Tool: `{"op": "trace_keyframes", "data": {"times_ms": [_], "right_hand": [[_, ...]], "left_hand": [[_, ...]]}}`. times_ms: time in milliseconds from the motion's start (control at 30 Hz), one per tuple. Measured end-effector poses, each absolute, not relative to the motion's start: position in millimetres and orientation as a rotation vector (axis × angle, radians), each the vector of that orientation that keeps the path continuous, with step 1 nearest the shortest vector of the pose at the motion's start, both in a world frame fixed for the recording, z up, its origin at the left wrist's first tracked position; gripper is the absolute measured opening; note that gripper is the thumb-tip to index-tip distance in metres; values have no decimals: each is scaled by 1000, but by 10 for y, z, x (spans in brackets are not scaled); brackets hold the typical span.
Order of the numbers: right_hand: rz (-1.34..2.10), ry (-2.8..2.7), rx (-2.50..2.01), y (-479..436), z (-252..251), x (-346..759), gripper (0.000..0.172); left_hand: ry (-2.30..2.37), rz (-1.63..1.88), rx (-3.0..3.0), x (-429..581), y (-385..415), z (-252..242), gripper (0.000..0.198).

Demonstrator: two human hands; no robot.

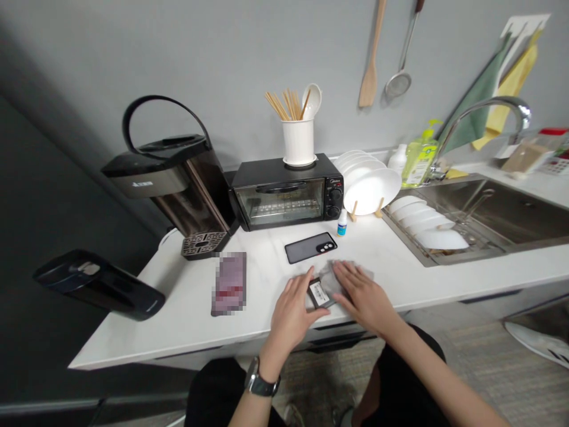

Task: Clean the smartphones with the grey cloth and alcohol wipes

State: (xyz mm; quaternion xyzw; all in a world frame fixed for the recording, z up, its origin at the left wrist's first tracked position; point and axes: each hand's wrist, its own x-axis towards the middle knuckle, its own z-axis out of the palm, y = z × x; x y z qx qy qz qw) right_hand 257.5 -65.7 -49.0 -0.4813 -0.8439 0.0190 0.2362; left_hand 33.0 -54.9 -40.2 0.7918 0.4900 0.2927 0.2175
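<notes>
My left hand (291, 311) grips the near left edge of a dark, flat, rectangular object (319, 295) with a white barcode label, its thumb and fingers on two sides. What kind of object it is I cannot tell. My right hand (362, 293) lies over a thin grey cloth (329, 276), fingers together and pressing it onto the object's far right part, which the cloth hides. Just beyond the hands lies a phone or phone case (311, 247) with a dark frame and camera rings. A small white bottle (342, 225) with a blue label stands by it.
On the left are a dark bottle-like appliance (106, 284), a water dispenser (178, 184) and a pixelated purple item (231, 284). Behind stand a toaster oven (284, 193) and racked plates (371, 193). The sink (502, 219) holds bowls (427, 222). The counter's edge (178, 350) runs close in front.
</notes>
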Motion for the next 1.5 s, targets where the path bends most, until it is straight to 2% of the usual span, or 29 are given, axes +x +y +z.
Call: {"op": "trace_keyframes", "data": {"times_ms": [100, 200, 333, 400, 500, 567, 767, 1033, 1133, 1333, 1500], "right_hand": [[159, -2477, -1118, -662, -485, 2652, 67], [95, -2337, -1319, -664, -482, 2704, 61], [145, -2425, -1179, -764, -506, 2641, 78], [166, -2469, -1107, -797, -538, 2667, 79], [20, -2302, -1349, -760, -603, 2825, 71], [-37, -2232, -1438, -747, -634, 2873, 75], [124, -2386, -1188, -1007, -619, 2397, 85], [17, -2236, -1389, -941, -693, 2838, 69], [-55, -2160, -1465, -925, -747, 3012, 67], [-128, -2091, -1500, -958, -810, 2929, 67], [-120, -2105, -1455, -1055, -796, 2688, 71]], "left_hand": [[1346, 806, 2194, 331, -550, -396, 100], [1364, 810, 2181, 335, -551, -393, 100], [1375, 786, 2179, 335, -555, -390, 96], [1380, 787, 2176, 333, -556, -388, 95], [1374, 790, 2176, 335, -551, -385, 99], [1372, 792, 2177, 338, -546, -387, 103], [1373, 799, 2191, 320, -548, -404, 104], [1402, 786, 2187, 324, -562, -365, 103], [1459, 776, 2210, 335, -559, -365, 96], [1586, 778, 2263, 336, -545, -385, 69], [1559, 782, 2272, 335, -533, -399, 65]]}}
